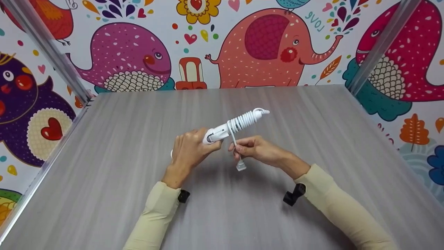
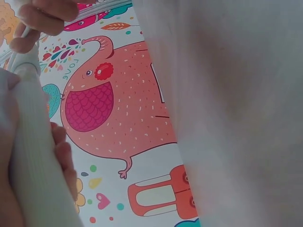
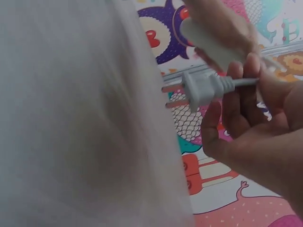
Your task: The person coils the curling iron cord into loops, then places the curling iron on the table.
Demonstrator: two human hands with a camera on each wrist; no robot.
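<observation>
A long white hair-styling iron point(image 1: 218, 133) is held off the table, slanting up to the right in the head view. My left hand point(image 1: 190, 147) grips its body, hiding most of that end. White cord point(image 1: 242, 121) is wound in several turns around the far part, near the cord outlet. Between thumb and fingers, my right hand point(image 1: 258, 149) pinches the loose end of the cord. Just below those fingers hangs the two-pin plug point(image 1: 241, 165); the right wrist view shows the plug's prongs point(image 3: 175, 96) pointing away from the hand. In the left wrist view, the iron's pale body point(image 2: 40, 151) lies along the palm.
Beneath both hands is a grey wood-grain table point(image 1: 121, 173). A wall printed with cartoon animals point(image 1: 263, 52) stands behind it, with metal posts point(image 1: 381, 48) at the back corners. Black wrist devices point(image 1: 294, 194) sit at both cuffs.
</observation>
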